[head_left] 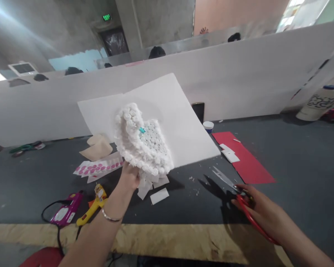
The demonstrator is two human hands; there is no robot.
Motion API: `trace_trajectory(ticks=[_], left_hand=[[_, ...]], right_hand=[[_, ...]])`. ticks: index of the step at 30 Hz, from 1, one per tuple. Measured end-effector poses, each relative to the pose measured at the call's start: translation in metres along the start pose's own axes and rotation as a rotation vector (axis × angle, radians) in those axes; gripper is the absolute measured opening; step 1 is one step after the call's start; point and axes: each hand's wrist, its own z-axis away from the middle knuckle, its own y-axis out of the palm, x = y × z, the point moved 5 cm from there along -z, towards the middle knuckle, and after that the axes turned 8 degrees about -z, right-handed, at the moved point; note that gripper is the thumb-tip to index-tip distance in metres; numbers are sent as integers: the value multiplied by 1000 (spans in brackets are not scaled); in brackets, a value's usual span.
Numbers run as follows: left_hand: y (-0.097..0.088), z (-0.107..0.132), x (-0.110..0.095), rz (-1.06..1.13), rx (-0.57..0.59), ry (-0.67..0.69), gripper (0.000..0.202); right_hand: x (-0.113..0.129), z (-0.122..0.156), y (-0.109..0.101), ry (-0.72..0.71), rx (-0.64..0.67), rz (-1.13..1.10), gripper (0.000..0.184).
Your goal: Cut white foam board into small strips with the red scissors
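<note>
My left hand (130, 176) is closed around the lower edge of a white, ruffled craft piece (154, 165), raised above the table. Rows of small white rosettes cover the piece, with grey-white discs inside its curve and a small teal bit on it. My fingers are partly hidden behind it. At the right, my right hand (257, 209) grips red-handled scissors (225, 178), their blades pointing up and left, away from the piece. Behind the craft piece stands a large white sheet (180, 126). White paper pieces (159, 196) lie below it on the dark tabletop.
A yellow glue gun (93, 207) and a purple power strip (65, 210) with a black cord lie front left. Strips with pink dots (96, 168) are behind them. Red paper (247, 163), a small jar (208, 127) and a phone (198, 111) are at right. A white partition (239, 74) borders the back.
</note>
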Motion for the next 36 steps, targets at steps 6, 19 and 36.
trace_trajectory(ticks=[6,19,36], left_hand=[[34,13,4,124,-76,-97,45],[77,30,24,213,-5,-213,28],[92,38,33,57,-108,-134,34]], right_hand=[[7,-4,15,-229,121,330,40],[158,-51,29,53,186,-787,43],[174,-69,62,160,127,-1343,40]])
